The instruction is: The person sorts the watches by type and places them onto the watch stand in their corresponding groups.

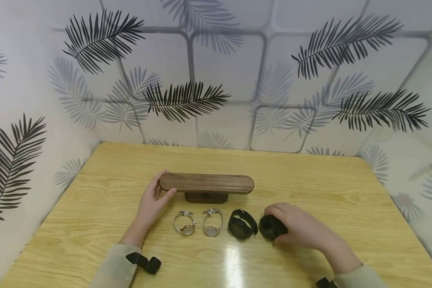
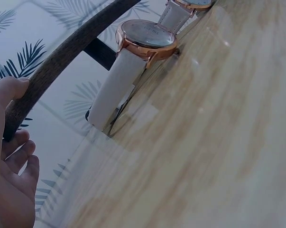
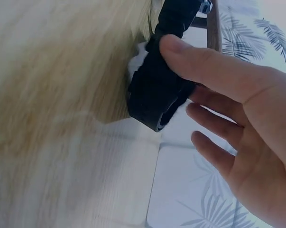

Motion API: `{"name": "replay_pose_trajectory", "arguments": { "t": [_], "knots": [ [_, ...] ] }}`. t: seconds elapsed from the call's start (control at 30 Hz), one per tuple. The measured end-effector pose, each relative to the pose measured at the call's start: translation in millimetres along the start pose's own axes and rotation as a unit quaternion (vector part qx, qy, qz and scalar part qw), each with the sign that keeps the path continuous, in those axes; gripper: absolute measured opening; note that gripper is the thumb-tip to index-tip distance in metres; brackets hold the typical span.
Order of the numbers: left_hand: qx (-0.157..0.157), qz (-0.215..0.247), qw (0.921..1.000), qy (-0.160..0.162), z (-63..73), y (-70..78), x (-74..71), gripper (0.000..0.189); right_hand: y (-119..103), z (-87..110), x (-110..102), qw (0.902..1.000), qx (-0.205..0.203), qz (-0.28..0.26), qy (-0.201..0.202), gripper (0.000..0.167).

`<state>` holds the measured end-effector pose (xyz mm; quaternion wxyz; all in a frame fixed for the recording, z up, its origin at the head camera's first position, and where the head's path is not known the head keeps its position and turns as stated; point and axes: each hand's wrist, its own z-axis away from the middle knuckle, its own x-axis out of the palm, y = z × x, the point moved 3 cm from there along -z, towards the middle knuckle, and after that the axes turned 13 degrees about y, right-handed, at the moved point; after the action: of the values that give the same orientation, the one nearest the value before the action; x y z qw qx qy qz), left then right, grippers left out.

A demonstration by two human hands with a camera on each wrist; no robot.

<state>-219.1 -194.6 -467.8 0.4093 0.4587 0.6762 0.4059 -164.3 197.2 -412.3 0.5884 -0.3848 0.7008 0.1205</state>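
A dark wooden stand (image 1: pixel 207 183), a long rounded bar on a short base, sits upright near the table's middle. My left hand (image 1: pixel 153 204) grips its left end, thumb on one side and fingers on the other. To the right, my right hand (image 1: pixel 302 226) pinches a chunky black watch (image 1: pixel 270 227) between thumb and fingers; the right wrist view shows its closed strap loop (image 3: pixel 154 90) close to the tabletop. Beside it lies another black watch (image 1: pixel 239 228). Two pale-strapped watches, one on the left (image 1: pixel 188 230) and one nearer the middle (image 1: pixel 211 231), have rose-gold cases.
The light wood-grain table (image 1: pixel 111 184) has rounded back corners. Behind it stands a pale wall covering (image 1: pixel 227 68) printed with dark and grey leaves. A black camera mount (image 1: pixel 144 262) is strapped over the left sleeve (image 1: pixel 117 266).
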Motion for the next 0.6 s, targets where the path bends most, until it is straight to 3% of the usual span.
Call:
{"name": "replay_pose_trajectory", "arguments": {
  "t": [0.1,0.23,0.5,0.6],
  "knots": [
    [-0.002,0.002,1.0,-0.001,0.2,0.3,-0.7,0.063,6,-4.0,0,0.999,0.036,-0.001,0.026,0.072],
    [-0.005,0.003,1.0,0.002,-0.1,0.5,-1.2,0.063,16,-12.0,3,0.9934,0.07,-0.007,0.091,0.071],
    [-0.015,0.005,0.9999,-0.003,-0.5,1.9,-0.2,0.064,25,-19.9,8,0.9743,0.078,-0.011,0.211,0.077],
    [-0.013,0.003,0.9999,-0.008,1.0,14.3,-0.3,0.064,27,-24.2,8,0.9655,0.081,-0.025,0.246,0.075]
  ]
}}
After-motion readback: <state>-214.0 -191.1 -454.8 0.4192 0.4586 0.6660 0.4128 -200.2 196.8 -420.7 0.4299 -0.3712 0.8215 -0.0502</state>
